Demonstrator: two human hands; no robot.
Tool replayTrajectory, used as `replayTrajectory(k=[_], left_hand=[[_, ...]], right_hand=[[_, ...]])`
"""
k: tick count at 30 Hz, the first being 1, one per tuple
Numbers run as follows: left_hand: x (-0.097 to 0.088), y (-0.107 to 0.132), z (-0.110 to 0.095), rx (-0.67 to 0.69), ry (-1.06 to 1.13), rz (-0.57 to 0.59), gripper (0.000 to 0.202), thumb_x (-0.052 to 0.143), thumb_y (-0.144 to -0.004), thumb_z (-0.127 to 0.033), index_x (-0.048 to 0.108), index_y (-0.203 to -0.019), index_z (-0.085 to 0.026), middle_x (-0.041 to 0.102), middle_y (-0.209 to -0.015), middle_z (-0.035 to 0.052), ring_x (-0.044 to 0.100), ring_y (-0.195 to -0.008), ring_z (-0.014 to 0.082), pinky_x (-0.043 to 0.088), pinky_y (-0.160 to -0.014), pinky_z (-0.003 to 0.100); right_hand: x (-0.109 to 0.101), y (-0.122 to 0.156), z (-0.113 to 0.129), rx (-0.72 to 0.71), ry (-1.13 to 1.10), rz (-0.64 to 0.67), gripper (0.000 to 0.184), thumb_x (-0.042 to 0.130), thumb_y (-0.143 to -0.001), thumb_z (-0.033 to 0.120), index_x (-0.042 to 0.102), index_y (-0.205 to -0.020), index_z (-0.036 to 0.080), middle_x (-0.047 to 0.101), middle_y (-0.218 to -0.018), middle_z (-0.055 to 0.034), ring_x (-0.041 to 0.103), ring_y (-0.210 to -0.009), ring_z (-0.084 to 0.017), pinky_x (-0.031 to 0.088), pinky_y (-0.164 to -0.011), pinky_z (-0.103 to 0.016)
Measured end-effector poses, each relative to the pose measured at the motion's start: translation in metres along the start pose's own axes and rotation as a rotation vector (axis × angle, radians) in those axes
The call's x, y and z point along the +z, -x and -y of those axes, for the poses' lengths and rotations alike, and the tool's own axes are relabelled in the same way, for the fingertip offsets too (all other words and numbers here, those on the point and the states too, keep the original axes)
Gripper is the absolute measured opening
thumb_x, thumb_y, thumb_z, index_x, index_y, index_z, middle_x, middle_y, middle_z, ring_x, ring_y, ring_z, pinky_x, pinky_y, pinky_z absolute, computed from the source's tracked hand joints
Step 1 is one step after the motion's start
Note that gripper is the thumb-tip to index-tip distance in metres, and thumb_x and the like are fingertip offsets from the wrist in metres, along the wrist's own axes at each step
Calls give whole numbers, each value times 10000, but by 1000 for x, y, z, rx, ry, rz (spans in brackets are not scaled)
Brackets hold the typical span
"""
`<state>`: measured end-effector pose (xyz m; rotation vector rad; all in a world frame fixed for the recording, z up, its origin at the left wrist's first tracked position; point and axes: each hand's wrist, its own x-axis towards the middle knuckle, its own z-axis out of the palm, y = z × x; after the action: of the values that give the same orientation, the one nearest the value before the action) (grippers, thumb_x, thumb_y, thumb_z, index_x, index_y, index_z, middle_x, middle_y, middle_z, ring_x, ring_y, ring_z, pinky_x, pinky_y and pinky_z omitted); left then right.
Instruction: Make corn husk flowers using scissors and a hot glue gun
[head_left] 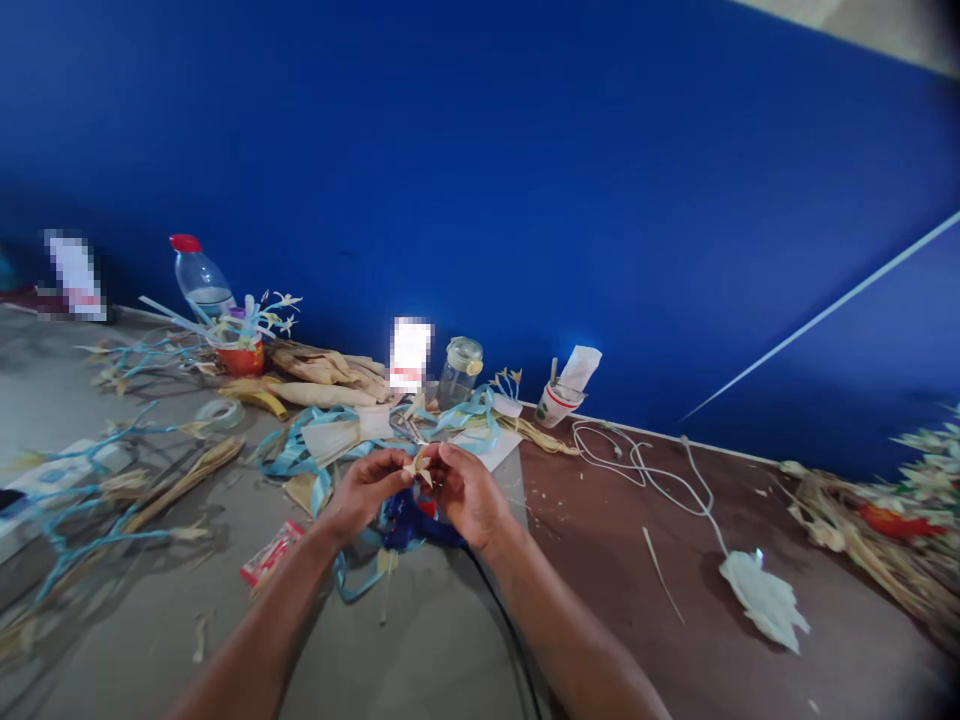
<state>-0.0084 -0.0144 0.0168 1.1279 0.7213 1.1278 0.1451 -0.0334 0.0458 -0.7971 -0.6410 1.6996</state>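
A small cream flower (421, 470) of dried husk is pinched between my two hands, at the middle of the view. My left hand (370, 490) closes thumb and fingers on its left side. From the right, the curled fingers of my right hand (469, 488) grip it too. Just below lies a dark blue tool with a black cord, which looks like a glue gun (409, 525); my hands partly cover it. Light blue ribbon (289, 450) lies in loops behind and beside my hands. A red packet (271, 552) rests by my left forearm.
Dried husks (322, 372), a capped bottle (202, 280), a red pot (241, 358) and a glass jar (460, 372) stand or lie along the blue wall. A white cup (559, 402), a white cable (645, 465) and crumpled tissue (765, 598) are at right. Blue-wrapped stems (90, 545) spread at left.
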Motion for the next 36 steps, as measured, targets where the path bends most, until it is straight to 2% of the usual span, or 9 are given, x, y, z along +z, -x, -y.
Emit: replayTrajectory(k=[3, 6, 10, 13, 23, 27, 32, 34, 36], left_hand=[[-1, -1, 2, 8, -12, -29, 190, 785, -647, -332, 714, -732, -178, 675, -713, 29, 593, -671, 152, 491, -667, 268], [-4, -2, 6, 22, -16, -70, 190, 782, -651, -325, 710, -744, -176, 677, -734, 31, 596, -684, 152, 493, -675, 265], [-4, -4, 9, 51, 7, -128, 175, 784, -648, -287, 700, -760, -181, 683, -770, 26, 604, -712, 148, 493, -696, 253], [-2, -4, 7, 55, 36, -160, 196, 792, -633, -296, 691, -755, -180, 689, -770, 26, 611, -709, 151, 497, -691, 257], [-9, -9, 18, 69, 91, -194, 221, 799, -631, -288, 691, -792, -182, 702, -760, 15, 621, -687, 133, 494, -667, 241], [-8, -9, 16, 52, 92, -230, 245, 802, -625, -316, 686, -793, -181, 696, -742, 11, 621, -672, 133, 491, -644, 238], [-7, -9, 14, 71, 101, -277, 272, 808, -613, -350, 684, -787, -181, 682, -709, -3, 618, -656, 126, 484, -665, 244], [-8, -11, 14, 126, 125, -298, 251, 802, -624, -347, 679, -770, -184, 670, -687, -12, 613, -658, 118, 480, -698, 248], [-10, -12, 14, 172, 164, -326, 226, 791, -643, -340, 668, -751, -184, 657, -663, -18, 609, -659, 114, 479, -737, 262]], right_hand=[[0, 0, 0, 10, 38, 6, 340, 747, -635, 457, 675, -750, 144, 616, -660, -2, 511, -544, -99, 386, -489, -213], [-1, 0, 2, -18, 52, -46, 349, 739, -650, 471, 663, -730, 140, 606, -638, -2, 506, -541, -95, 395, -503, -213], [-1, -2, 6, -84, 15, -166, 248, 762, -610, 345, 650, -715, 150, 576, -603, 23, 482, -516, -80, 390, -502, -206], [0, -3, 8, -133, 41, -194, 177, 723, -577, 230, 638, -720, 172, 544, -567, 49, 465, -498, -77, 369, -488, -203], [-6, -5, 10, -218, 128, -247, 116, 577, -527, 127, 619, -623, 178, 535, -553, 57, 445, -510, -79, 340, -536, -222], [-7, -4, 11, -250, 196, -288, 69, 611, -565, 176, 625, -633, 181, 518, -529, 60, 438, -517, -87, 333, -554, -232], [-7, -5, 13, -301, 315, -282, 166, 687, -629, 327, 624, -634, 174, 500, -528, 55, 405, -511, -86, 335, -554, -241], [-9, -5, 15, -320, 478, -244, 265, 633, -706, 409, 588, -579, 180, 481, -507, 45, 408, -509, -96, 339, -550, -248], [-11, -2, 17, -311, 808, -129, 316, 586, -760, 436, 585, -569, 185, 502, -526, 29, 440, -533, -109, 342, -559, -252]])
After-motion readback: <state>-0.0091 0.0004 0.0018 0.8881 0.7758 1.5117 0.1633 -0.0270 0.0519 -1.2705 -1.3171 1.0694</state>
